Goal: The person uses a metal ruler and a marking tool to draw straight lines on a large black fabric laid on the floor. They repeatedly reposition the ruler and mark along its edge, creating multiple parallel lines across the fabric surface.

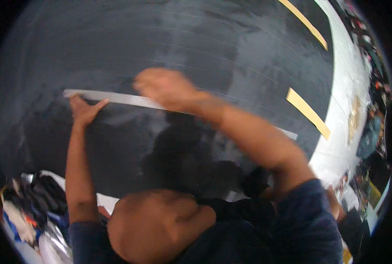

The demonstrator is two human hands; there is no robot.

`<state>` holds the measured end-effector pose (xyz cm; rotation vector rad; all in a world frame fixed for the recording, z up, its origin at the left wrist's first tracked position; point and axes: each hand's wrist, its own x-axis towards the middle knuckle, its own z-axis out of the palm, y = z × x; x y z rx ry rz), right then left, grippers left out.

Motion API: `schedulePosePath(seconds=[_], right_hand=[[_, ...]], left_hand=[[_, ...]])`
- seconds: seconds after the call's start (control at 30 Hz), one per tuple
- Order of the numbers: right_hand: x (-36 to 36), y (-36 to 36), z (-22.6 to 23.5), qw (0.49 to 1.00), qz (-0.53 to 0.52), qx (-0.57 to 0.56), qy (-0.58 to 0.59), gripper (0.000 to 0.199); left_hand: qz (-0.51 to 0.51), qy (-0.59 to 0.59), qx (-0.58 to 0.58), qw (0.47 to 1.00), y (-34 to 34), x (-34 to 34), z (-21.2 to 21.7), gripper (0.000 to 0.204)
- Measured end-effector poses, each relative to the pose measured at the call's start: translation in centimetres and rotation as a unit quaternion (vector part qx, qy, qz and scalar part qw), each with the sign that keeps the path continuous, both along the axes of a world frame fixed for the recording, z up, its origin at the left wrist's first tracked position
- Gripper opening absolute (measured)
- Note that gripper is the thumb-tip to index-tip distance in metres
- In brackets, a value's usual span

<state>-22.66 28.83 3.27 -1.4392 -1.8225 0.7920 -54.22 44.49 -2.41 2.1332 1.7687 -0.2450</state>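
Where blurred, right hand (161, 88) over ruler (117, 98)

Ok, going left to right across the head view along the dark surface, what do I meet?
Left hand pressing the long grey metal ruler → blurred right hand on the ruler → short tan tape strip → white border of the dark surface.

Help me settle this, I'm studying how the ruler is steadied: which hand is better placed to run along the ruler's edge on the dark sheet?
The right hand, probably: it sits blurred at the long ruler mid-length, while the left hand pins the ruler's end on the dark sheet.
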Motion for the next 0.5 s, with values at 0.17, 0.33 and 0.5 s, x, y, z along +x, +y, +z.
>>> schedulePosePath(seconds=[0.17, 0.33, 0.5], right_hand=[[17.9, -9.2, 9.8, 0.948, -0.063, -0.257, -0.178, 0.04], [28.9, -31.7, 9.1, 0.88, -0.185, -0.349, -0.264, 0.019], [23.6, -45.5, 3.7, 0.797, -0.349, -0.39, -0.3, 0.038]], left_hand=[[0.043, 0.018, -0.012, 0.999, 0.4, 0.7, 0.1, 0.145], [0.051, 0.026, -0.016, 0.998, 0.2, 1.0, 0.0, 0.149], [-0.017, -0.033, 0.003, 0.999, 0.9, -0.4, -1.2, 0.126]])
